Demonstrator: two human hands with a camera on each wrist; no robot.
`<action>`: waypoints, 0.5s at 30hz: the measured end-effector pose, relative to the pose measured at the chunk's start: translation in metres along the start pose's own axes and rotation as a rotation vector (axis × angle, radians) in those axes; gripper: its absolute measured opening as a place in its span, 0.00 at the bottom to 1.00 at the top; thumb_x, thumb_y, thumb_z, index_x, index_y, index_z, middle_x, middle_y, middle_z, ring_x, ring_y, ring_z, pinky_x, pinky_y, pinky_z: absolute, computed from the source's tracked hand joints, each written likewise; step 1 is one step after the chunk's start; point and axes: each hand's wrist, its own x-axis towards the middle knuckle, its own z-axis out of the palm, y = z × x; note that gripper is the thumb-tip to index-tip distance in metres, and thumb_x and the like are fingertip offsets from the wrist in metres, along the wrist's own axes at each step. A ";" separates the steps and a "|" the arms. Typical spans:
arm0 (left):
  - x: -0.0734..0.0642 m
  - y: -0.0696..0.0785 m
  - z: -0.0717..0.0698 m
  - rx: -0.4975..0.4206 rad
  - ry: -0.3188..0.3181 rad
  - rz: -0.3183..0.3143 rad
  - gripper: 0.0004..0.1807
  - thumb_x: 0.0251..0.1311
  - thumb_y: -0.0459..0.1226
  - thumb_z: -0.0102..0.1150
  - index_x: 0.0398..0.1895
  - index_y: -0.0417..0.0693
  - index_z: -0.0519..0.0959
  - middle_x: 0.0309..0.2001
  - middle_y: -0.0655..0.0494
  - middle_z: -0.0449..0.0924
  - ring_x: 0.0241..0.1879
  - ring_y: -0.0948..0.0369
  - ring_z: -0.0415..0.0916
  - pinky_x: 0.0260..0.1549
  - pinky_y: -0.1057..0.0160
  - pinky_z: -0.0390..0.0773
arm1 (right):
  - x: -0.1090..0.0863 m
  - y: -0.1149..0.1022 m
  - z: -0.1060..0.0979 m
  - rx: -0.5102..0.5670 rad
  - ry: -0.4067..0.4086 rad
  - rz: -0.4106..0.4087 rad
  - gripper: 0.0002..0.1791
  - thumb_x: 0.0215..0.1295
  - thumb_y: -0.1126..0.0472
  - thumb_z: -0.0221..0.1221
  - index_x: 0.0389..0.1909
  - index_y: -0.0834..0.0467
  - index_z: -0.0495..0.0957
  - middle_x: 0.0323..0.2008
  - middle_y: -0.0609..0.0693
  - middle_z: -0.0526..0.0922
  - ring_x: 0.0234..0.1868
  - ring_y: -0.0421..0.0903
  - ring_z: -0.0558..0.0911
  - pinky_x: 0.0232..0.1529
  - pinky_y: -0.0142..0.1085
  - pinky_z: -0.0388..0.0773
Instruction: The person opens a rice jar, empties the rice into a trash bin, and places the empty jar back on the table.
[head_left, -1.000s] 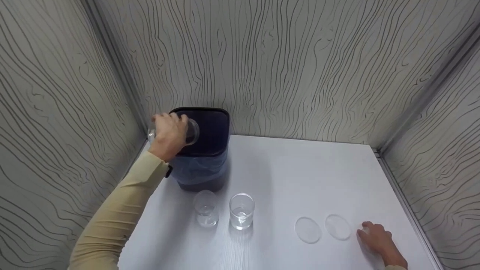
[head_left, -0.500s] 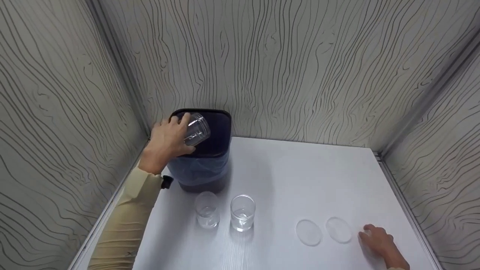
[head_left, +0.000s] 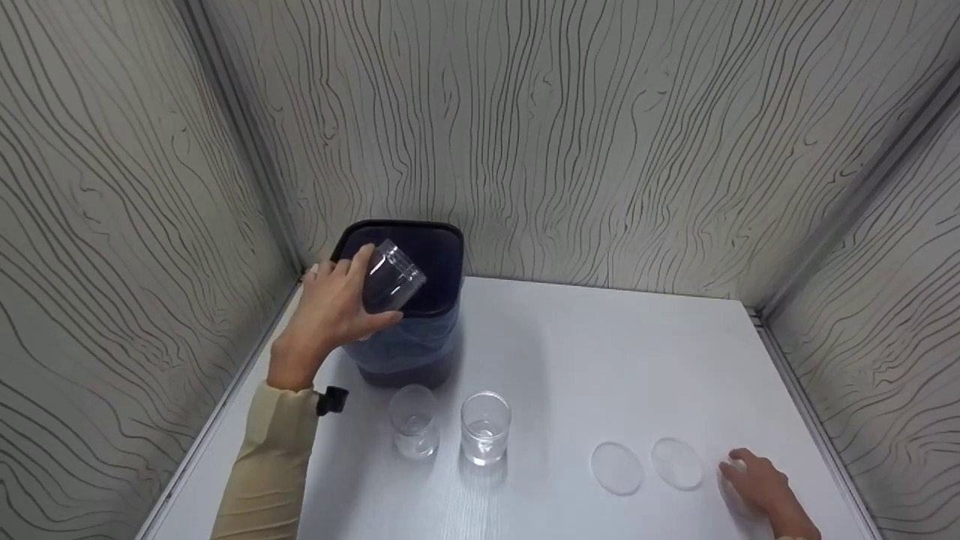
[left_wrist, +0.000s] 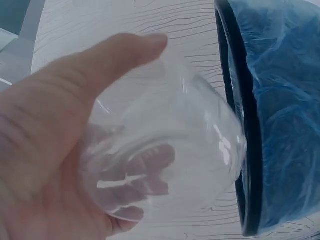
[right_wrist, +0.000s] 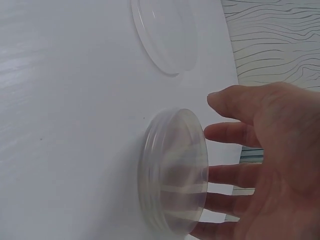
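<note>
My left hand (head_left: 322, 311) grips a clear jar (head_left: 391, 277), thumb on one side and fingers round the other. The jar is tilted, its ridged rim towards the right, over the dark opening of a bin (head_left: 394, 367) with a blue liner (left_wrist: 287, 115). In the left wrist view the jar (left_wrist: 165, 130) looks see-through, with fingers visible behind it. At the lower right, my right hand (head_left: 761, 484) lies beside a clear round lid (right_wrist: 152, 170). Its fingertips reach the lid's edge, while the thumb stands apart from it.
Two clear glasses (head_left: 414, 431) (head_left: 485, 435) stand upright in front of the bin. Two more round lids (head_left: 616, 468) (head_left: 677, 463) lie flat on the white table (head_left: 600, 345). Patterned panels (head_left: 562, 135) enclose the back and sides.
My left hand has drawn back slightly and turned, so the jar's rim now points more to the right over the bin. The right hand stays about where it was.
</note>
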 end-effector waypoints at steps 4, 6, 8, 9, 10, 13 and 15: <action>-0.008 -0.005 0.008 -0.096 0.056 -0.002 0.59 0.46 0.62 0.69 0.75 0.44 0.52 0.57 0.34 0.75 0.55 0.37 0.71 0.58 0.37 0.67 | 0.002 0.001 -0.001 0.006 0.035 -0.044 0.40 0.71 0.40 0.46 0.64 0.74 0.59 0.60 0.81 0.62 0.62 0.79 0.62 0.58 0.67 0.66; -0.013 -0.007 0.012 -0.147 0.064 -0.001 0.60 0.46 0.62 0.69 0.75 0.44 0.51 0.58 0.35 0.75 0.56 0.37 0.71 0.56 0.37 0.69 | 0.003 0.003 -0.001 -0.004 0.052 -0.063 0.40 0.72 0.41 0.46 0.63 0.74 0.60 0.60 0.81 0.64 0.61 0.79 0.64 0.57 0.67 0.67; -0.019 -0.009 0.018 -0.194 0.079 0.006 0.60 0.46 0.61 0.70 0.75 0.43 0.51 0.59 0.36 0.74 0.56 0.38 0.72 0.55 0.38 0.71 | 0.004 0.004 -0.001 -0.012 0.064 -0.075 0.39 0.72 0.41 0.47 0.63 0.74 0.61 0.58 0.81 0.65 0.60 0.79 0.64 0.56 0.67 0.68; -0.023 -0.011 0.021 -0.217 0.083 0.005 0.60 0.46 0.61 0.71 0.75 0.43 0.51 0.59 0.37 0.74 0.56 0.39 0.72 0.56 0.38 0.71 | 0.004 0.004 -0.001 -0.017 0.072 -0.081 0.38 0.72 0.43 0.47 0.62 0.75 0.61 0.58 0.81 0.66 0.60 0.80 0.65 0.56 0.67 0.68; -0.027 -0.012 0.024 -0.239 0.091 0.006 0.60 0.46 0.60 0.71 0.76 0.43 0.51 0.59 0.38 0.74 0.56 0.40 0.72 0.56 0.39 0.71 | 0.004 0.004 -0.001 -0.025 0.080 -0.090 0.37 0.72 0.43 0.47 0.62 0.75 0.62 0.57 0.81 0.67 0.59 0.80 0.65 0.55 0.68 0.67; -0.038 -0.017 0.032 -0.302 0.133 0.013 0.60 0.45 0.56 0.74 0.75 0.44 0.52 0.57 0.41 0.76 0.54 0.43 0.73 0.55 0.40 0.71 | 0.005 0.003 -0.002 -0.027 0.091 -0.087 0.36 0.72 0.45 0.48 0.62 0.75 0.62 0.56 0.81 0.67 0.58 0.80 0.66 0.55 0.68 0.67; -0.046 -0.020 0.037 -0.340 0.154 0.009 0.59 0.44 0.54 0.75 0.75 0.45 0.52 0.57 0.42 0.76 0.53 0.43 0.73 0.55 0.39 0.70 | 0.005 0.000 -0.004 -0.026 0.100 -0.085 0.36 0.72 0.46 0.48 0.62 0.75 0.62 0.57 0.80 0.68 0.59 0.80 0.66 0.55 0.69 0.66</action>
